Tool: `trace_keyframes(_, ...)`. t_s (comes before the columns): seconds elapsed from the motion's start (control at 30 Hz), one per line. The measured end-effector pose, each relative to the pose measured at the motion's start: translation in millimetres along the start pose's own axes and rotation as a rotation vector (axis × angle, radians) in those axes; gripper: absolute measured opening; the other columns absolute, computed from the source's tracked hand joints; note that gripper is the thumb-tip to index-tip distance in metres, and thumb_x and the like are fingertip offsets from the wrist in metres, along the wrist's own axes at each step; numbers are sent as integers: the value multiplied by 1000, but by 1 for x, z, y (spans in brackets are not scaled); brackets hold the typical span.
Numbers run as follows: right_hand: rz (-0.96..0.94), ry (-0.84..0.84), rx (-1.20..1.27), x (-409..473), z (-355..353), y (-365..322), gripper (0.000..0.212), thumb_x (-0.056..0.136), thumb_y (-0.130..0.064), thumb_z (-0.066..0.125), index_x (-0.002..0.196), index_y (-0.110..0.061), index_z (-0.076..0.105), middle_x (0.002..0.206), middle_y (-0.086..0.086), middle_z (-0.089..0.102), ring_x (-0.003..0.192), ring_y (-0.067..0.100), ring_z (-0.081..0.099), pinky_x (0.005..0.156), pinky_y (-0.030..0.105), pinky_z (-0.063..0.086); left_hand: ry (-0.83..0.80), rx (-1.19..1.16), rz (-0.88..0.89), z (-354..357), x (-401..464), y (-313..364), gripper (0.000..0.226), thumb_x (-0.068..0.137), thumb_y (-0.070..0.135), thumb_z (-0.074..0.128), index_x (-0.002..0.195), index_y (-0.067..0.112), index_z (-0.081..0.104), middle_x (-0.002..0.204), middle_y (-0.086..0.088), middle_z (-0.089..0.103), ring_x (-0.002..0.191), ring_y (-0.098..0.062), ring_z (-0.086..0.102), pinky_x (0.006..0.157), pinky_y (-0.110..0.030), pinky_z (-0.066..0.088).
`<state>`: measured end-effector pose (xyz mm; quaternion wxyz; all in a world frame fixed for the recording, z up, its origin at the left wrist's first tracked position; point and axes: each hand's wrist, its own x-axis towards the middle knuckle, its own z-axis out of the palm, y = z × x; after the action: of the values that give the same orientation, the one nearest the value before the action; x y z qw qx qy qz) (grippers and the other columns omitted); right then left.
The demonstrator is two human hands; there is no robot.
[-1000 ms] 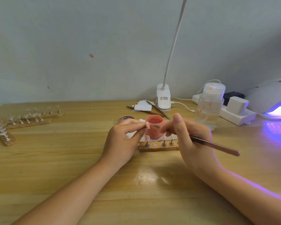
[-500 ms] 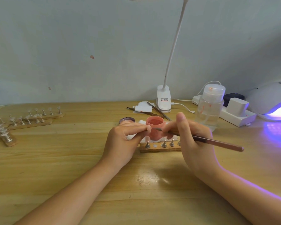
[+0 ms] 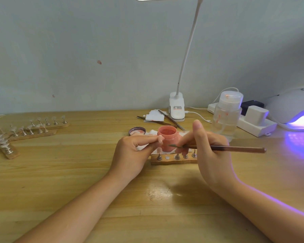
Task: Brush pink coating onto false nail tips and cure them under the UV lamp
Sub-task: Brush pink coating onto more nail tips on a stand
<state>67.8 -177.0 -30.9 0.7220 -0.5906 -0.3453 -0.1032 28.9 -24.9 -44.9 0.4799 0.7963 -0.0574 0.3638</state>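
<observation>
Pinching a single false nail tip (image 3: 160,138) between thumb and forefinger, my left hand (image 3: 133,151) holds it up just in front of the open pink jar (image 3: 168,138). My right hand (image 3: 209,151) grips the brush (image 3: 223,148) like a pen, its bristle end pointing at the tip and close to it, though I cannot tell whether it touches. I judge this to be the coating step on one nail. Next I should need light, even strokes, then seat the tip on the empty spot of the wooden holder (image 3: 172,159) just beneath my hands on the tabletop (image 3: 77,172), before carrying it to the UV lamp (image 3: 291,109), lit violet at far right. The clip lamp's base (image 3: 177,109) bears a small label, too blurred to read.
</observation>
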Motion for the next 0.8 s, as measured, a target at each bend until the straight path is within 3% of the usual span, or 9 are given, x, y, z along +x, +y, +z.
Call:
trace_keyframes(0.1, -60, -19, -67, 1, 1, 0, 46, 93, -27, 42, 67, 0, 68, 64, -6, 67, 65, 0, 64, 62, 13, 46, -1, 15, 1, 0, 0, 0, 21, 71, 25, 65, 91, 23, 70, 77, 25, 67, 80, -3, 62, 74, -6, 42)
trace_keyframes(0.2, 26, -40, -44, -1, 0, 1, 52, 94, -33, 42, 59, -3, 66, 57, -4, 66, 54, 6, 60, 55, 17, 46, 1, 42, 34, 0, 0, 1, 18, 73, 22, 64, 90, 21, 70, 81, 20, 68, 83, -10, 63, 77, -5, 39)
trace_keyframes(0.4, -38, -77, -151, 0, 0, 2, 48, 95, -30, 44, 68, 0, 69, 69, -2, 70, 70, 11, 67, 63, 32, 53, -14, 85, 37, 0, 1, 1, 25, 77, 3, 68, 90, 23, 69, 81, 18, 66, 86, 7, 57, 78, -2, 36)
trace_keyframes(0.5, 13, -51, -111, -2, -2, 3, 50, 93, -37, 46, 58, -8, 67, 56, -2, 66, 55, 11, 62, 56, 22, 47, -19, 93, 44, -1, 0, 2, 22, 78, 6, 67, 88, 26, 69, 81, 17, 66, 85, 7, 56, 78, -3, 36)
trace_keyframes(0.63, -112, -89, -216, 2, -1, 1, 45, 95, -25, 42, 69, 1, 68, 69, -3, 68, 74, 4, 65, 62, 26, 51, -10, 105, -4, -1, 0, 5, 29, 79, 8, 67, 82, 37, 66, 83, 20, 64, 88, 4, 54, 78, -2, 35)
trace_keyframes(0.7, -92, -105, -235, 2, -1, 1, 43, 92, -26, 44, 69, 2, 68, 70, -3, 69, 71, 5, 65, 63, 28, 52, -14, 125, -21, -1, -1, 6, 29, 79, 8, 67, 84, 37, 66, 83, 20, 64, 92, 0, 53, 80, -4, 35)
trace_keyframes(0.8, -36, -43, -139, 2, -1, 1, 48, 93, -28, 46, 63, 2, 68, 66, -2, 69, 63, 6, 64, 55, 20, 48, -18, 145, -23, -1, -1, 7, 27, 79, 10, 66, 85, 36, 65, 83, 19, 63, 92, -1, 51, 80, -7, 35)
